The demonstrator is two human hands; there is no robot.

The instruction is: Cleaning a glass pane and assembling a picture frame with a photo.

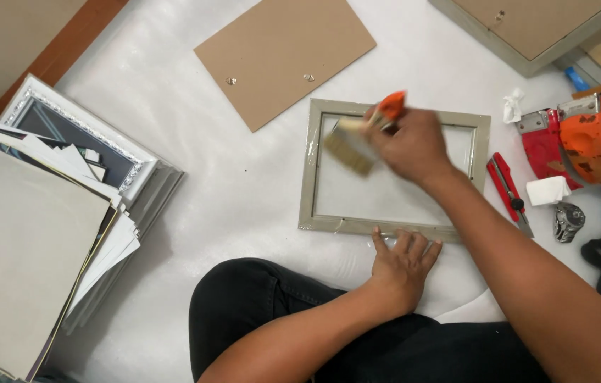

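While my right hand (414, 145) is wrapped around a brush (360, 138) with an orange handle and pale bristles, blurred in motion, I hold that brush over the glass of a grey picture frame (481, 142) lying flat at the centre of the white surface (243, 191).

Left hand (401, 262): fingers spread flat, pressing the frame's lower rail at 6 o'clock; it grips nothing. My two hands are apart, one at each long edge of the frame.

Brown backing board (282, 53): at 11 o'clock from the frame, lying apart from it, two small metal fittings showing.

Red utility knife (509, 191): at 3 o'clock, just beside the frame's right rail.

Orange tool (598, 142) and crumpled white tissue (547, 190): farther out at 3 o'clock.

Stack of card sheets and prints (31, 241): at 9 o'clock, well apart, resting on an ornate silver-edged frame (95, 131).

Second grey frame (527, 35) with brown back: at 1 o'clock, at the picture's top edge.

Black trouser leg (258, 305): at 6 o'clock, below the frame.
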